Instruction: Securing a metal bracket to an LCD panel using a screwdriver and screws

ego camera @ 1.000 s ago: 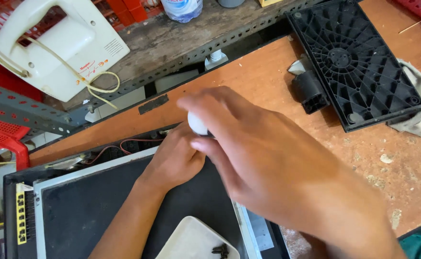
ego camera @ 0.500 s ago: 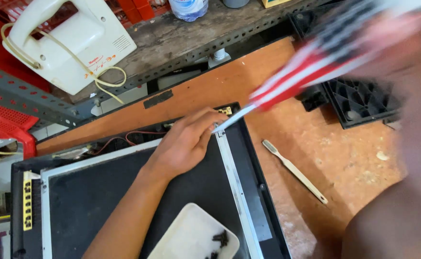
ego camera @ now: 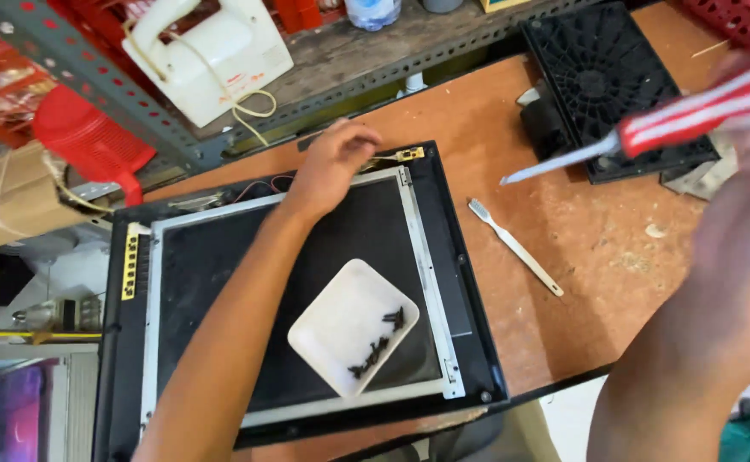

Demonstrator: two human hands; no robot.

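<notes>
Since half a second ago your right hand (ego camera: pixel 747 171) has swung out over the right side of the table (ego camera: pixel 589 257), blurred, fist closed round the red-and-white striped screwdriver (ego camera: pixel 649 133); its tip now hangs above bare wood, clear of the panel. Your left hand (ego camera: pixel 334 162) has stayed on the top edge of the opened flat screen panel (ego camera: pixel 221 248), fingers curled loosely, gripping nothing I can see. White tray (ego camera: pixel 349 321) with small black screws (ego camera: pixel 381 334) sits on the panel's dark face. A pale toothbrush (ego camera: pixel 516 248) lies between panel and black ribbed stand base (ego camera: pixel 606 77). On the metal shelf (ego camera: pixel 392 47): white handled appliance (ego camera: pixel 212 56) with cream cord, small red label.
</notes>
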